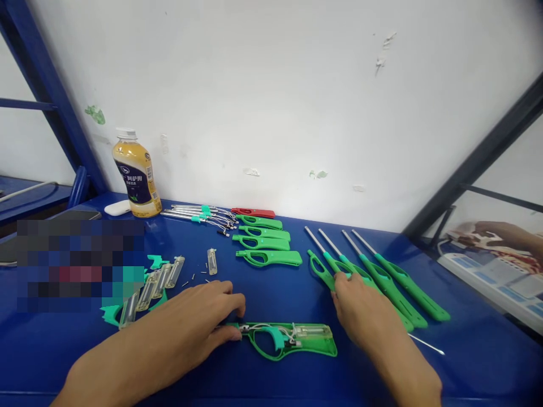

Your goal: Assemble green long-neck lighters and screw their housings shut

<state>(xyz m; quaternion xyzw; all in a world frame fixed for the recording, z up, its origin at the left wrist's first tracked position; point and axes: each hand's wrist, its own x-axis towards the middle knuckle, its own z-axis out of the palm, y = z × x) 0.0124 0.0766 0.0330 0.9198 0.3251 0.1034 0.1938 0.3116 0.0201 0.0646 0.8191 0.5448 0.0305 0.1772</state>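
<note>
Open green lighter [310, 343] is lying on counter [263, 384] btwn both hands, long axis running 9-to-3 o'clock, narrow end pointing to 9. L hand [207, 312] is clamping that end; R hand [356, 299] is touching a green shell half [319, 270] at 1 o'clock, can't tell if gripping. Bottle [127, 151] w/ label [138, 183] reading 阿萨姆 is standing at 10.
</note>
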